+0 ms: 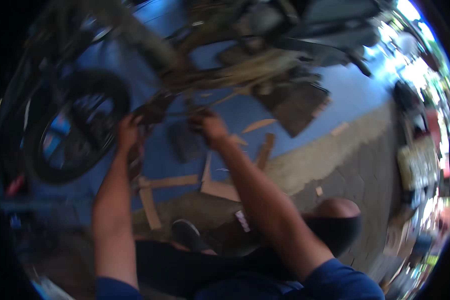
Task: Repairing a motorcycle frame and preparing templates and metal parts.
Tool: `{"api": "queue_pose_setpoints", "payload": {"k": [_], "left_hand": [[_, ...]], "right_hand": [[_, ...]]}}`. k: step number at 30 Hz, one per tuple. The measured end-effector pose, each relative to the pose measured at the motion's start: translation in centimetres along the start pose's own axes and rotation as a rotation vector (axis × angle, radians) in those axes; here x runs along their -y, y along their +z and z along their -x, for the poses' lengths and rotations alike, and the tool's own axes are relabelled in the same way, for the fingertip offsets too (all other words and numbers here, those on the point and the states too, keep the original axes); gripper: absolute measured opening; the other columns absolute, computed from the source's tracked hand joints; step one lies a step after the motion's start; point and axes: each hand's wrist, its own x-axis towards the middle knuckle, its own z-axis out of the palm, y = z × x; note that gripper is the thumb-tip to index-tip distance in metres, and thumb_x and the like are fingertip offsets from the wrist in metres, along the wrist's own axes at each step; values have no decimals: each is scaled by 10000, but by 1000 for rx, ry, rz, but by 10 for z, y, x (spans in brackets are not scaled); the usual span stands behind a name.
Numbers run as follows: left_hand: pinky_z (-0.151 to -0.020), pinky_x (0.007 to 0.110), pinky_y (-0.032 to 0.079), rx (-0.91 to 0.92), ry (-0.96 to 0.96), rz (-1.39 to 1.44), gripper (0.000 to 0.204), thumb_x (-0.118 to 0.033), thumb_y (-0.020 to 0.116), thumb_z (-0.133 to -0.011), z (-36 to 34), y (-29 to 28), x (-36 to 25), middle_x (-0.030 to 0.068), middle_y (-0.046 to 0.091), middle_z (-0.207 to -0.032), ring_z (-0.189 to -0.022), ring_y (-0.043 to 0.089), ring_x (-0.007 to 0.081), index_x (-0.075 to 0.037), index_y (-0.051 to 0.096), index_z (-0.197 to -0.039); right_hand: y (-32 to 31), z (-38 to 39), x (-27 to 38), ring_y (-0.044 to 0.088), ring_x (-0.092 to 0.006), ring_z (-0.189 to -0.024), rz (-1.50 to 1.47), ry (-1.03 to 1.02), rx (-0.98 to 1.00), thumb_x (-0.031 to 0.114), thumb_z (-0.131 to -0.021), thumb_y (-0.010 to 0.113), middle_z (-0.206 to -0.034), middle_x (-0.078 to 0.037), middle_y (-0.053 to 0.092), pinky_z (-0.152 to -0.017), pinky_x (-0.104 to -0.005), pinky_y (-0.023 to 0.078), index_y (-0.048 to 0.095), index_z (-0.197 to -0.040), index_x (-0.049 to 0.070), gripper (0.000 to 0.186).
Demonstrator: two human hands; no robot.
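Observation:
My left hand (128, 131) reaches forward beside the front wheel (122, 95) of a motorcycle. Its fingertips are at the edge of a dark brown flat piece (157, 107); motion smears them, so their grip is unclear. Under the motorcycle's body (185, 75), my right hand (212, 127) has its fingers curled in. Whatever lies within them is too dark and blurred to name. A dark blurry block-like shape (185, 142) shows just below and left of the right hand.
Cut cardboard strips (172, 181) and an angled cardboard piece (217, 190) lie on the blue floor (355, 92). A dark brown flat panel (295, 107) lies to the right. Grey paving (355, 175) borders the blue surface. Assorted items, including a pale container (419, 162), line the right side.

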Motion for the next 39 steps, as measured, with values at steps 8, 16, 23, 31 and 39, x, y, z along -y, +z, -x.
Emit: {"api": "queue_pose_setpoints", "payload": {"k": [8, 16, 23, 31, 39], "left_hand": [[-873, 418, 506, 8, -121, -11, 315, -206, 675, -914, -17, 15, -70, 212, 708, -1061, -1013, 687, 372, -66, 689, -1196], [-865, 426, 526, 223, -588, 797, 341, -238, 667, -959, -31, 27, -58, 146, 708, -1102, -1015, 688, 264, 25, 652, -1175], [-816, 390, 546, 295, -574, 1191, 318, -216, 637, -983, -39, 54, -56, 96, 680, -1148, -1007, 670, 223, -40, 620, -1248], [-742, 384, 564, 297, -607, 1514, 297, -232, 591, -1007, -63, 114, -91, 93, 691, -1072, -924, 677, 230, -25, 610, -1220], [-873, 386, 524, 231, -517, 1830, 333, -237, 457, -1055, -76, 124, -123, 143, 686, -1095, -949, 665, 230, 12, 590, -1232]], "right_hand": [[-17, 26, 34, 623, -244, -1015, 70, -45, -77, 111, -899, 692, -1123, -117, 649, -924, -406, 505, 599, -1160, 28, 289], [-13, 23, 27, 600, -260, -1071, 123, 30, -113, 165, -942, 666, -1185, -124, 633, -970, -415, 482, 586, -1200, 16, 309], [-11, 11, 24, 612, -282, -1102, 153, 13, -172, 148, -966, 621, -1214, -152, 616, -970, -418, 489, 539, -1229, -37, 331], [-74, -26, 27, 648, -285, -1011, -66, -175, 30, 45, -981, 562, -1087, -143, 652, -946, -370, 526, 556, -1218, -22, 247], [-56, -33, 53, 637, -248, -1050, -229, -319, 63, 133, -1026, 556, -1168, -131, 649, -991, -376, 536, 554, -1258, -2, 268]]}}
